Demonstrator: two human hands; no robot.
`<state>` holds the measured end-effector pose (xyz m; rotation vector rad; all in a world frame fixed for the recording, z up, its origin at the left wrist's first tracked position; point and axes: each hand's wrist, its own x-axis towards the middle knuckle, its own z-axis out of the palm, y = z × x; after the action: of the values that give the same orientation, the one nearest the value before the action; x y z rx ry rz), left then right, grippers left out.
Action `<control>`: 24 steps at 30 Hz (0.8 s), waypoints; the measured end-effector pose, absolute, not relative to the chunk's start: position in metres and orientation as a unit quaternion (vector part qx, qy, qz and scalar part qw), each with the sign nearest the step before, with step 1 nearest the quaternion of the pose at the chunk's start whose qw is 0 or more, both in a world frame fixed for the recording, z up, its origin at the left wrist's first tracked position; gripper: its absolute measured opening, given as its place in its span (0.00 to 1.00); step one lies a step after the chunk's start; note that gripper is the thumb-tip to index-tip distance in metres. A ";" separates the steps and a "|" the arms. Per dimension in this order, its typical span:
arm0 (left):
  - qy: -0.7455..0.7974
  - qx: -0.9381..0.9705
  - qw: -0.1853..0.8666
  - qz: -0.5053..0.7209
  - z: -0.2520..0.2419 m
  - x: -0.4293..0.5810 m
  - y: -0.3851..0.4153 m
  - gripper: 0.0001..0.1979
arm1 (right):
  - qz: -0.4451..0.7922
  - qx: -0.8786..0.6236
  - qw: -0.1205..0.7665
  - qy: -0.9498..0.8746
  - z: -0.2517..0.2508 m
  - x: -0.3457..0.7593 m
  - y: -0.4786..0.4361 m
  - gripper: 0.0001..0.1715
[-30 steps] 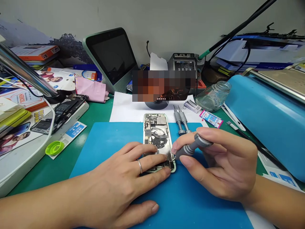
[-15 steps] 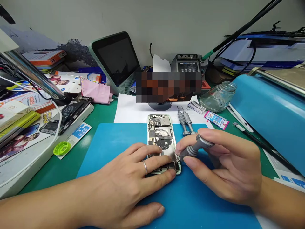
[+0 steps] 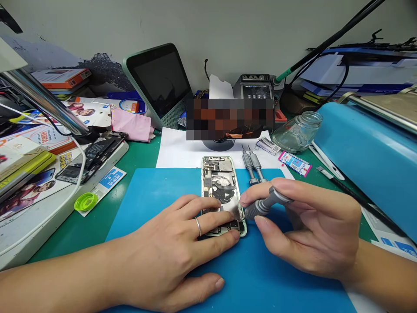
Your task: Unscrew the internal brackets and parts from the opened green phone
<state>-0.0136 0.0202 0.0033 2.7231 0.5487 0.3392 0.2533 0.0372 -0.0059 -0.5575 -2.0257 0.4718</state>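
Observation:
An opened phone (image 3: 219, 182) with its insides showing lies lengthwise on a blue mat (image 3: 150, 191). My left hand (image 3: 176, 248), a ring on one finger, lies flat with spread fingers on the phone's near end and holds it down. My right hand (image 3: 309, 226) pinches a grey metal screwdriver (image 3: 265, 203) between thumb and fingers. Its tip points at the phone's near right corner. The phone's near end is partly hidden under my left fingers.
Two more grey screwdrivers (image 3: 253, 165) lie just right of the phone. Behind are a glass jar (image 3: 298, 130), a dark-screened tablet (image 3: 159, 84), white paper (image 3: 177, 150) and a soldering station (image 3: 256, 87). A blue machine (image 3: 368, 152) fills the right; a dismantled phone (image 3: 91, 156) and green cap (image 3: 85, 201) sit left.
The view shifted slightly between the oldest frame and now. Both hands stay on the phone's near end, the screwdriver held at the same corner with barely any movement.

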 end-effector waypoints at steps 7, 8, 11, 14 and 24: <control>0.195 0.961 0.160 0.113 0.004 -0.014 0.020 0.27 | 0.185 -0.234 0.471 -0.830 -0.008 0.256 0.037 0.48; 0.195 0.961 0.160 0.112 0.004 -0.014 0.019 0.27 | 0.180 -0.232 0.471 -0.832 -0.008 0.255 0.037 0.49; 0.194 0.961 0.160 0.111 0.004 -0.014 0.019 0.28 | 0.172 -0.222 0.469 -0.837 -0.008 0.254 0.034 0.51; 0.196 0.961 0.159 0.112 0.005 -0.013 0.019 0.28 | 0.178 -0.219 0.471 -0.836 -0.009 0.255 0.034 0.50; 0.194 0.960 0.164 0.116 0.003 -0.013 0.020 0.27 | 0.188 -0.231 0.485 -0.822 -0.011 0.256 0.036 0.47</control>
<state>-0.0135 0.0196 0.0030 2.7376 0.5540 0.3306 0.2555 0.0355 -0.0113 -0.5614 -2.0020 0.4587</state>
